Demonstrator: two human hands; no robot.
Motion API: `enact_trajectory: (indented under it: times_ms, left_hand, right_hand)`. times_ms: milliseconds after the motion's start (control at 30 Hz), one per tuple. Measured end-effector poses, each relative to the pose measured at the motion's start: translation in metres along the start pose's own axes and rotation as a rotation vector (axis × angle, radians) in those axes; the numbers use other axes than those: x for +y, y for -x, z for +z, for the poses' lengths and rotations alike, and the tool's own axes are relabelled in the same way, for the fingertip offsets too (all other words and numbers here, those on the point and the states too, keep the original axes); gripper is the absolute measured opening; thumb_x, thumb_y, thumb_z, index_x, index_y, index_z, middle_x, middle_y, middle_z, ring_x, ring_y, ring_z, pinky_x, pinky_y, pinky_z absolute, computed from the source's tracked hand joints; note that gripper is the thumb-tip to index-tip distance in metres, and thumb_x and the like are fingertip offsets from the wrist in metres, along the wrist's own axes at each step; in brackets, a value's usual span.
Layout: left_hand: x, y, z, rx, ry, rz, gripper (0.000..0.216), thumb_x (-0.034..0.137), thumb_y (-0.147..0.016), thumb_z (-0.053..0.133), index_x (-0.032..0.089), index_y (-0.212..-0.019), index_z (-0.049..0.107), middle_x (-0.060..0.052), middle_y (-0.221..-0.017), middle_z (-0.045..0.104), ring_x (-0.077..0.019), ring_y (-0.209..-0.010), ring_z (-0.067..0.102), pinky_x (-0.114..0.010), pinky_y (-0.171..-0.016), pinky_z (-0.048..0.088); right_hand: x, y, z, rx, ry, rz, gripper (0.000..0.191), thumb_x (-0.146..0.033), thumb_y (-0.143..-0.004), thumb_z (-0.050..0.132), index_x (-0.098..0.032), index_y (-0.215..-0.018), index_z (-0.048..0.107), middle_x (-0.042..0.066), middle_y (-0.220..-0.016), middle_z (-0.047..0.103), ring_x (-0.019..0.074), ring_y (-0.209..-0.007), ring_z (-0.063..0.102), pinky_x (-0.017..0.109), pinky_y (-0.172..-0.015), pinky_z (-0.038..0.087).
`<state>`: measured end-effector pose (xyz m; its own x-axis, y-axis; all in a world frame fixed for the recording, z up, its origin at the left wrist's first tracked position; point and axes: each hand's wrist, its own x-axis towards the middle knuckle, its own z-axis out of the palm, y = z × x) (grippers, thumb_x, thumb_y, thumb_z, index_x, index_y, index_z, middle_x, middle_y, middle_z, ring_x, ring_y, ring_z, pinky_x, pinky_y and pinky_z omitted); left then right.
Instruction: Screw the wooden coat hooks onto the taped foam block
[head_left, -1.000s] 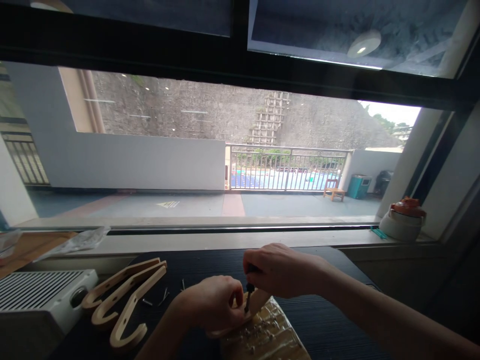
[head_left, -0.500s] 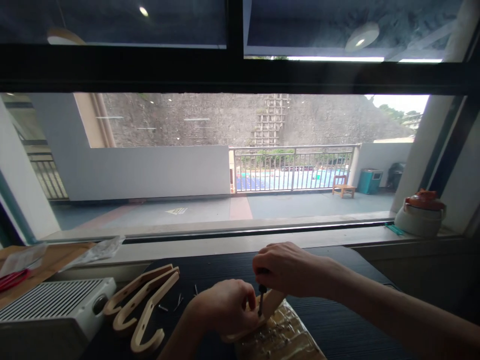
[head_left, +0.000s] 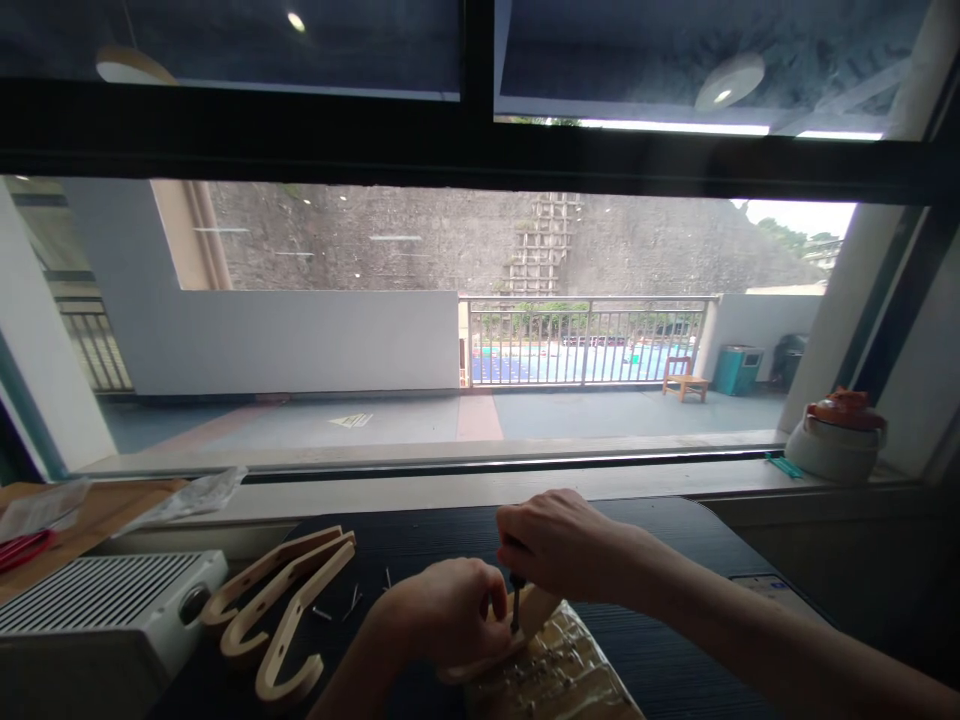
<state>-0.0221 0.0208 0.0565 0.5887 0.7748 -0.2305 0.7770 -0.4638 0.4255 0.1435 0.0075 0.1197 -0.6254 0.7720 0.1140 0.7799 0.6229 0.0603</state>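
My right hand (head_left: pixel 551 545) is closed around the dark handle of a screwdriver (head_left: pixel 516 608), whose shaft points down. Its tip meets a pale wooden hook (head_left: pixel 538 604), though the exact contact spot is hard to see. With bent fingers, my left hand (head_left: pixel 450 615) grips that hook close to the tip and hides much of it. Beneath the hook lies a brown block wrapped in clear plastic (head_left: pixel 562 670), with several small metal screws on it. More curved wooden hooks (head_left: pixel 300 620) rest to the left, with loose screws (head_left: pixel 352 602) beside them.
A white slatted box with a knob (head_left: pixel 112 610) stands at the left on the dark table (head_left: pixel 660 560). Behind it are a brown board (head_left: pixel 127 495), red-handled scissors (head_left: pixel 26 550) and a plastic bag (head_left: pixel 187 500). A lidded jug (head_left: pixel 836 440) sits on the right of the sill.
My right hand has shifted slightly left and turned a little on the screwdriver. The left hand keeps its hold on the hook. The whole view has tilted slightly.
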Motion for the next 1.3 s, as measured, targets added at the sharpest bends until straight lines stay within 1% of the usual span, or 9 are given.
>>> enact_trajectory:
  times_ms: [133,267,433,633,833,933,1033,1133,1300]
  left_hand:
    - [0.002,0.003,-0.002,0.014,-0.006,0.042,0.018,0.03,-0.069,0.049,0.02,-0.074,0.063,0.001,-0.064,0.059,-0.0113,-0.055,0.046,-0.021,-0.046,0.032]
    - [0.0,0.002,-0.002,0.01,0.004,0.053,0.015,0.03,-0.069,0.049,0.02,-0.071,0.06,0.002,-0.061,0.056,-0.0103,-0.052,0.044,-0.02,-0.044,0.03]
    - [-0.002,-0.001,0.0,-0.009,0.002,0.02,0.014,0.028,-0.068,0.05,0.019,-0.072,0.061,0.001,-0.063,0.058,-0.0103,-0.054,0.045,-0.019,-0.046,0.032]
    - [-0.004,-0.003,0.001,-0.004,0.015,0.0,0.018,0.03,-0.069,0.051,0.021,-0.079,0.063,0.001,-0.068,0.063,-0.012,-0.059,0.052,-0.018,-0.047,0.033]
    - [-0.003,-0.001,0.0,-0.004,0.003,0.025,0.019,0.033,-0.069,0.051,0.022,-0.078,0.063,0.001,-0.069,0.063,-0.0118,-0.058,0.051,-0.019,-0.048,0.035]
    - [-0.001,0.0,-0.001,-0.004,-0.012,0.035,0.018,0.033,-0.068,0.051,0.021,-0.074,0.062,0.001,-0.066,0.062,-0.0115,-0.056,0.05,-0.019,-0.046,0.033]
    - [0.001,0.0,-0.002,0.002,-0.01,0.034,0.018,0.033,-0.067,0.051,0.021,-0.071,0.063,0.001,-0.064,0.061,-0.0115,-0.055,0.05,-0.019,-0.045,0.032]
    - [0.001,0.0,-0.002,0.014,0.011,0.02,0.019,0.033,-0.065,0.051,0.021,-0.073,0.064,0.001,-0.065,0.062,-0.0119,-0.055,0.05,-0.018,-0.044,0.031]
    - [0.002,0.001,-0.002,0.03,0.017,0.014,0.018,0.03,-0.063,0.051,0.02,-0.072,0.064,0.001,-0.061,0.06,-0.0114,-0.052,0.048,-0.018,-0.043,0.03]
  right_hand:
    - [0.001,0.005,-0.012,-0.095,-0.096,-0.048,0.026,-0.035,-0.082,0.042,-0.019,-0.098,0.056,0.004,-0.076,0.065,0.0156,-0.063,0.056,0.026,-0.052,0.029]
    - [-0.001,0.007,-0.019,-0.156,-0.151,-0.084,0.024,-0.032,-0.083,0.04,-0.019,-0.094,0.057,0.005,-0.08,0.066,0.0161,-0.067,0.056,0.026,-0.054,0.031]
    - [0.0,0.005,-0.007,-0.113,-0.204,0.002,0.022,-0.032,-0.083,0.041,-0.018,-0.092,0.056,0.005,-0.079,0.065,0.0159,-0.068,0.056,0.026,-0.057,0.032]
    - [0.004,0.006,0.006,-0.04,-0.254,0.139,0.024,-0.035,-0.084,0.04,-0.017,-0.089,0.055,0.005,-0.077,0.064,0.0151,-0.066,0.054,0.025,-0.054,0.031]
    - [0.002,0.007,-0.009,-0.061,-0.082,0.01,0.026,-0.038,-0.083,0.043,-0.019,-0.089,0.06,0.005,-0.079,0.065,0.0163,-0.069,0.056,0.026,-0.055,0.029]
    - [0.002,0.006,-0.012,-0.053,-0.073,-0.071,0.021,-0.032,-0.082,0.045,-0.019,-0.087,0.061,0.004,-0.082,0.065,0.0158,-0.073,0.056,0.025,-0.056,0.03]
    - [0.004,0.004,-0.008,-0.06,-0.082,-0.086,0.021,-0.031,-0.084,0.044,-0.019,-0.086,0.061,0.003,-0.079,0.065,0.0148,-0.071,0.056,0.025,-0.057,0.03]
    - [0.004,0.002,-0.002,-0.05,-0.071,-0.033,0.023,-0.034,-0.084,0.044,-0.02,-0.085,0.061,0.003,-0.077,0.065,0.0149,-0.069,0.056,0.026,-0.056,0.029]
    - [-0.002,0.003,0.0,-0.054,-0.036,0.132,0.026,-0.036,-0.083,0.042,-0.019,-0.082,0.061,0.004,-0.07,0.065,0.0164,-0.062,0.057,0.026,-0.051,0.025]
